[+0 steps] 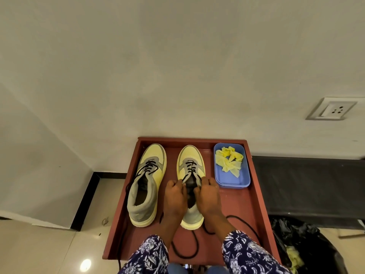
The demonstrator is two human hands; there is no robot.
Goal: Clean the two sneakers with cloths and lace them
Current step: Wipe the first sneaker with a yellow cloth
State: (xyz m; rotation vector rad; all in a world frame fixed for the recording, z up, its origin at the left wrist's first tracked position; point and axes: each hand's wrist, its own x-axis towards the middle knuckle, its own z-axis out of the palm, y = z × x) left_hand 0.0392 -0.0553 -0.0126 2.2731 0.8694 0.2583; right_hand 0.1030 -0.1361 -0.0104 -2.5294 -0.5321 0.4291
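On the red table, your left hand and right hand each pinch a lace, steadying the right sneaker for threading.

two sneakers stand side by side on one red tray table, one at centre-left, one at centre. two black laces, one per sneaker. one blue tub at the tray's upper right holds a bunch of yellow cloths, too crumpled to count. two hands, left hand and right hand. two patterned sleeves. one wall socket at right. one black bag at lower right.
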